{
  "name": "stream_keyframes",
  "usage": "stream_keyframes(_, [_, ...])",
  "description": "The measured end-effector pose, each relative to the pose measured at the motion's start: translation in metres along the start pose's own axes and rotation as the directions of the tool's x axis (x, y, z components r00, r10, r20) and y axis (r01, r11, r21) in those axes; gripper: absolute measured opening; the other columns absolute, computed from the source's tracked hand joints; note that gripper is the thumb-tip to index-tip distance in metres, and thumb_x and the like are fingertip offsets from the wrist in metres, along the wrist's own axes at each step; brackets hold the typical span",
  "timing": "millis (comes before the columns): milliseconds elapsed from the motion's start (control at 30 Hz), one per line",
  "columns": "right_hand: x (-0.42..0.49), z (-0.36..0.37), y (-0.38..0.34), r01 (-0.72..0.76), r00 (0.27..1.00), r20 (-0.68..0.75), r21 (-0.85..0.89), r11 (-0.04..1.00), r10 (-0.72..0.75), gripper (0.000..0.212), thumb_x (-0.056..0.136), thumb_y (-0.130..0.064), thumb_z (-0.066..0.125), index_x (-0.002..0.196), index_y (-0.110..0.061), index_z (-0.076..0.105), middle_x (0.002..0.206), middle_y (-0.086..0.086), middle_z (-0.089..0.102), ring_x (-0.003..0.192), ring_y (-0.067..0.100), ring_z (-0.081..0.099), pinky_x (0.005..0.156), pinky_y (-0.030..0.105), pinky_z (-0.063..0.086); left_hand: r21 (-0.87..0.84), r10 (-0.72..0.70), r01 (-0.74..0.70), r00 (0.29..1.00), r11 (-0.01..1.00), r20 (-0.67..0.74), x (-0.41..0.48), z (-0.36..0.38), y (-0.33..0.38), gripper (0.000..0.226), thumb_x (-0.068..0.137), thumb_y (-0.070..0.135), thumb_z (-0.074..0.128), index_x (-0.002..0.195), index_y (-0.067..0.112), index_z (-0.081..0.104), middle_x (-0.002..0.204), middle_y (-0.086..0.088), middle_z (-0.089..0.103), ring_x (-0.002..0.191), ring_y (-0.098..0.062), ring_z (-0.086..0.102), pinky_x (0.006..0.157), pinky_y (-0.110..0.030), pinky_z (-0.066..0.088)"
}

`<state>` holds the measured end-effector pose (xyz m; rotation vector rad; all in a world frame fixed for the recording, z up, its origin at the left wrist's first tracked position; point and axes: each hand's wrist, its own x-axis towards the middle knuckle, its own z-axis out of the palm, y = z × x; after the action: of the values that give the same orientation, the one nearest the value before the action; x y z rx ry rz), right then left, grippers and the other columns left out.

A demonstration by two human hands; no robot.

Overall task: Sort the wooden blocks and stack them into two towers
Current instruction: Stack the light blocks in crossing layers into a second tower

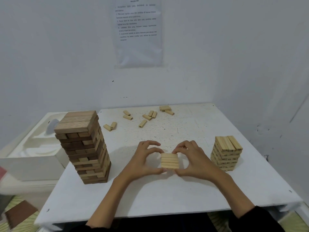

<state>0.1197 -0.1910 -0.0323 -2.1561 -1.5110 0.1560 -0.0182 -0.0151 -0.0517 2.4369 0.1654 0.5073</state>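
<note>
A tall tower of larger brown blocks (87, 148) stands on the left of the white table (167, 195). A shorter tower of small pale blocks (226, 153) stands on the right. Between them lies a flat row of several small pale blocks (169, 160), side by side on the table. My left hand (143, 160) grips the row's left end and my right hand (194, 160) grips its right end, fingers and thumbs curled round it. Several loose pale blocks (147, 116) lie scattered at the table's far side.
A white foam box (33, 148) sits left of the table, behind the brown tower. White walls close in at the back and right, with a printed sheet (138, 30) taped up. A brown flat piece (20, 213) lies on the floor at lower left.
</note>
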Motion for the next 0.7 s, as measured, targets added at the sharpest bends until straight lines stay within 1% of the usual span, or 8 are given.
stream_keyframes(167, [-0.007, -0.065, -0.007, 0.052, 0.99, -0.13, -0.047, 0.998, -0.058, 0.058, 0.066, -0.049, 0.071, 0.118, -0.027, 0.058, 0.116, -0.014, 0.041, 0.107, 0.001, 0.027, 0.095, 0.028, 0.033, 0.026, 0.113, -0.112, 0.99, 0.993, -0.086, 0.032, -0.019, 0.047, 0.052, 0.061, 0.061, 0.07, 0.104, 0.033, 0.063, 0.127, 0.021, 0.046, 0.124, 0.002, 0.029, 0.097, -0.002, 0.018])
stream_keyframes(233, [-0.011, -0.093, 0.0, 0.037, 0.99, -0.132, -0.034, 0.999, -0.041, 0.055, 0.068, -0.045, 0.075, 0.118, -0.031, 0.058, 0.119, -0.015, 0.04, 0.11, 0.002, 0.026, 0.096, 0.027, 0.03, 0.042, 0.141, -0.137, 0.984, 0.99, -0.108, 0.049, -0.018, 0.069, 0.054, 0.06, 0.064, 0.068, 0.104, 0.033, 0.063, 0.126, 0.02, 0.046, 0.123, 0.001, 0.03, 0.096, -0.004, 0.019])
stream_keyframes(267, [-0.014, -0.106, 0.006, 0.022, 0.993, -0.116, -0.022, 1.0, -0.025, 0.054, 0.069, -0.043, 0.077, 0.118, -0.033, 0.057, 0.121, -0.015, 0.04, 0.112, 0.002, 0.025, 0.096, 0.025, 0.028, 0.052, 0.157, -0.152, 0.981, 0.987, -0.115, 0.057, -0.015, 0.08, 0.054, 0.06, 0.065, 0.067, 0.103, 0.032, 0.064, 0.126, 0.018, 0.047, 0.123, -0.001, 0.031, 0.096, -0.006, 0.02])
stream_keyframes(333, [-0.022, -0.128, 0.02, -0.014, 0.997, -0.075, -0.004, 1.0, 0.013, 0.055, 0.066, -0.05, 0.074, 0.117, -0.038, 0.055, 0.124, -0.015, 0.039, 0.114, 0.0, 0.023, 0.096, 0.024, 0.024, 0.067, 0.181, -0.175, 0.977, 0.982, -0.111, 0.073, -0.005, 0.099, 0.055, 0.061, 0.063, 0.071, 0.103, 0.029, 0.064, 0.126, 0.014, 0.049, 0.121, -0.003, 0.033, 0.095, -0.011, 0.023])
stream_keyframes(400, [-0.03, -0.146, 0.037, -0.056, 0.998, -0.029, -0.003, 0.998, 0.056, 0.053, 0.063, -0.054, 0.067, 0.113, -0.044, 0.052, 0.125, -0.016, 0.038, 0.114, -0.004, 0.022, 0.097, 0.024, 0.022, 0.063, 0.186, -0.181, 0.979, 0.981, -0.086, 0.087, 0.008, 0.114, 0.051, 0.064, 0.055, 0.078, 0.104, 0.026, 0.065, 0.127, 0.011, 0.05, 0.119, -0.004, 0.033, 0.094, -0.019, 0.027])
stream_keyframes(467, [-0.036, -0.155, 0.054, -0.091, 0.996, 0.024, -0.008, 0.996, 0.091, 0.048, 0.065, -0.053, 0.07, 0.109, -0.05, 0.05, 0.125, -0.017, 0.037, 0.113, -0.004, 0.022, 0.098, 0.024, 0.022, 0.059, 0.188, -0.185, 0.981, 0.981, -0.054, 0.099, 0.023, 0.123, 0.048, 0.066, 0.05, 0.079, 0.104, 0.024, 0.066, 0.126, 0.011, 0.05, 0.118, -0.005, 0.034, 0.095, -0.024, 0.03])
stream_keyframes(600, [-0.045, -0.158, 0.079, -0.139, 0.984, 0.111, 0.008, 0.99, 0.137, 0.047, 0.064, -0.053, 0.07, 0.106, -0.054, 0.049, 0.123, -0.023, 0.036, 0.116, -0.003, 0.023, 0.104, 0.027, 0.023, 0.057, 0.187, -0.187, 0.982, 0.981, 0.006, 0.109, 0.049, 0.124, 0.048, 0.068, 0.051, 0.078, 0.104, 0.022, 0.066, 0.126, 0.01, 0.049, 0.119, -0.005, 0.034, 0.095, -0.027, 0.033])
stream_keyframes(700, [-0.046, -0.154, 0.091, -0.148, 0.98, 0.139, 0.007, 0.989, 0.145, 0.047, 0.068, -0.049, 0.076, 0.106, -0.053, 0.049, 0.121, -0.026, 0.035, 0.118, 0.001, 0.023, 0.106, 0.028, 0.023, 0.068, 0.161, -0.163, 0.986, 0.984, 0.036, 0.111, 0.061, 0.12, 0.05, 0.067, 0.055, 0.077, 0.104, 0.023, 0.066, 0.126, 0.01, 0.05, 0.119, -0.007, 0.035, 0.097, -0.032, 0.037])
